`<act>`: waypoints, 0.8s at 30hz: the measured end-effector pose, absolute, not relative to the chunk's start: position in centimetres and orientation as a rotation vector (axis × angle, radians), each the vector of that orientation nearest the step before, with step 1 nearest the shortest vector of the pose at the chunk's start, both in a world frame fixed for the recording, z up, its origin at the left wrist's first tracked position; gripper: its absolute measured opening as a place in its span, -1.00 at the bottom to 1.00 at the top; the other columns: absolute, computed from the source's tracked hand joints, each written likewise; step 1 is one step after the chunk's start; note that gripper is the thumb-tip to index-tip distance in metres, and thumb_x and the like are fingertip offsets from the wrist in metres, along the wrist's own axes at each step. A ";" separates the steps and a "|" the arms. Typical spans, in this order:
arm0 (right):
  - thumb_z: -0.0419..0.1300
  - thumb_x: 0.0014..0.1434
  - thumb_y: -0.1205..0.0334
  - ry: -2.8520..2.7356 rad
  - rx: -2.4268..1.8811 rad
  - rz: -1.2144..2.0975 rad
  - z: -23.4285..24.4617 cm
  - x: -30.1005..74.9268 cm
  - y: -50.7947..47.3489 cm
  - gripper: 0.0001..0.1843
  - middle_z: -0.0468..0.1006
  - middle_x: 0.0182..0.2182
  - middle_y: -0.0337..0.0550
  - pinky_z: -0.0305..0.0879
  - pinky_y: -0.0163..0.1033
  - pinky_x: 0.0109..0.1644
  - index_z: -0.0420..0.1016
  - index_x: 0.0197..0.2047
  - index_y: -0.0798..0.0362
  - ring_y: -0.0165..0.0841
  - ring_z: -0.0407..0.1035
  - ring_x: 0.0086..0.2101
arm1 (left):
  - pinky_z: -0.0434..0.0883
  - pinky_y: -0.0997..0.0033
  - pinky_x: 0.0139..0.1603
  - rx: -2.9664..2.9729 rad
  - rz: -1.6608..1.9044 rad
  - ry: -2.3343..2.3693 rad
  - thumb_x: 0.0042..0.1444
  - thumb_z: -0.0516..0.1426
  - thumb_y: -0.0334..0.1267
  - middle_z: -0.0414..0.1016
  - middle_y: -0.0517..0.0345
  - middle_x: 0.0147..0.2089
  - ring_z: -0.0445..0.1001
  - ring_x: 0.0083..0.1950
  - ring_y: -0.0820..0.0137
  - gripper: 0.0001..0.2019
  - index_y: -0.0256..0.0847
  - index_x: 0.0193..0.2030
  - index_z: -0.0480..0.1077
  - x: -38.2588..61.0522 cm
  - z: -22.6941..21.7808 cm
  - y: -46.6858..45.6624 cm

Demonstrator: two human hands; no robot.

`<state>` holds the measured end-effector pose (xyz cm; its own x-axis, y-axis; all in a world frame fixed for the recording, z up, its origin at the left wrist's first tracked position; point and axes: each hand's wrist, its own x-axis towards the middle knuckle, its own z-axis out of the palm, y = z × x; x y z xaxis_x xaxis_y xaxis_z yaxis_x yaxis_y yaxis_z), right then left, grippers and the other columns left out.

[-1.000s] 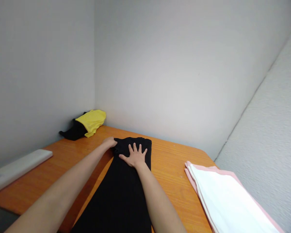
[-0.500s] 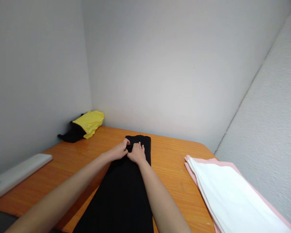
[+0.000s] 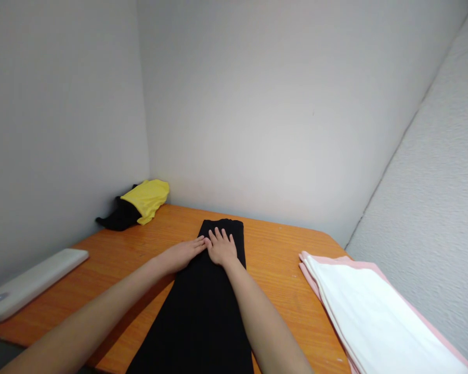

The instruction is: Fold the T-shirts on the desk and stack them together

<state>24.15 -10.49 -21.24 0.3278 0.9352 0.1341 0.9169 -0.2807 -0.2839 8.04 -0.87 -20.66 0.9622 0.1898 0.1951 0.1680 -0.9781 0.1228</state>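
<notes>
A long black garment lies flat down the middle of the orange wooden table, reaching from the near edge toward the far wall. My left hand rests flat on its left side near the far end, fingers stretched out. Beside it, almost touching, my right hand lies flat on the cloth with fingers spread. Neither hand holds anything.
A folded white and pink cloth lies at the table's right side. A yellow garment sits on a black one in the far left corner. A flat white device lies at the left edge. Grey walls enclose the table.
Half a second ago both hands were curled and pinching the garment's far end; now they lie flat and open on it. The garment's far end looks smoother.
</notes>
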 end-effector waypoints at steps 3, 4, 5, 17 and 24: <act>-0.28 0.38 -0.10 -1.600 -2.270 0.037 -20.4 24.0 -10.8 -0.34 -0.05 0.40 -0.08 -0.29 0.07 0.40 0.05 0.41 0.03 -0.17 -0.23 0.38 | 0.15 0.26 0.38 3.020 0.372 0.296 0.19 -0.03 -0.51 0.19 0.04 0.38 0.13 0.41 0.36 -0.47 -0.10 0.29 0.27 8.3 -20.0 -1.4; -0.28 0.38 -0.07 -1.568 -2.271 0.014 -20.0 23.9 -11.0 -0.33 -0.06 0.41 -0.03 -0.28 0.04 0.40 0.04 0.41 0.09 -0.18 -0.23 0.38 | 0.12 0.21 0.39 3.020 0.408 0.321 0.20 -0.02 -0.50 0.19 0.03 0.38 0.11 0.42 0.34 -0.49 -0.10 0.28 0.29 8.3 -19.7 -2.0; -0.28 0.39 -0.03 -1.533 -2.277 -0.010 -19.6 23.8 -11.4 -0.34 -0.09 0.41 0.01 -0.28 0.01 0.40 0.01 0.41 0.16 -0.20 -0.26 0.38 | 0.06 0.15 0.42 3.018 0.451 0.353 0.21 0.00 -0.48 0.16 0.01 0.40 0.06 0.44 0.30 -0.51 -0.11 0.27 0.29 8.1 -19.2 -2.7; 0.04 0.26 -0.23 -2.229 -1.901 0.308 -15.4 20.0 -34.5 -0.26 0.00 0.39 -0.09 -0.21 -0.01 0.42 0.10 0.39 -0.09 -0.23 -0.15 0.37 | 0.17 0.03 0.37 2.931 0.399 0.093 -0.02 0.24 0.22 0.13 -0.02 0.42 0.18 0.39 0.08 -0.12 0.03 0.40 0.08 -9.6 -20.1 -14.8; 0.16 0.13 0.41 -2.259 -2.004 0.032 -18.6 16.4 -40.0 -0.15 -0.08 0.40 -0.04 -0.12 0.04 0.42 -0.04 0.44 -0.08 -0.19 -0.17 0.37 | 0.16 0.06 0.38 3.127 0.460 0.036 0.20 -0.06 -0.55 0.09 0.13 0.44 0.11 0.43 0.26 -0.32 0.10 0.40 0.05 -9.8 -22.2 -15.0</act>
<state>16.44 -39.97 -18.60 -0.1154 0.9904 0.0767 0.9878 0.1225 -0.0963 -9.75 -14.96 -22.23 0.9574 0.0195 0.2881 0.0252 -0.9996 -0.0161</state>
